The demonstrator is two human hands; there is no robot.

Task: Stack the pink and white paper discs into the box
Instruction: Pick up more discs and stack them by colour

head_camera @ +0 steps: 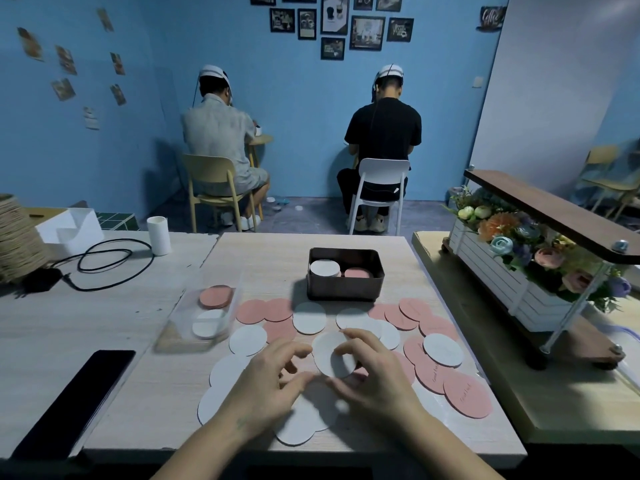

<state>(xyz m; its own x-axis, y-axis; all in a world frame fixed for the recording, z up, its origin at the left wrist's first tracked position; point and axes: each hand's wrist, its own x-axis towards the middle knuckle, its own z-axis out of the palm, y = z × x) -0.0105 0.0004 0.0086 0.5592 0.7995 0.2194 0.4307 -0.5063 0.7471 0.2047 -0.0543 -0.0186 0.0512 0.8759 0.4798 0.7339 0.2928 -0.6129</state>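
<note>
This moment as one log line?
right hand: pinches white disc; left hand: loosely curled beside it; box: white stack, pink stack inside; table: many loose discs

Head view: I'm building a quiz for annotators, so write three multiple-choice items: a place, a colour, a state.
1. Where in the box does the white stack sit? A. left side B. right side C. outside it
2. What colour is the disc the right hand holds? A. pink B. white C. blue
3. How is the box? A. lidded B. open, empty C. open, holding discs
1 A, it sits left of the pink stack; 2 B, the held disc is white; 3 C, both stacks show through its open top.
</note>
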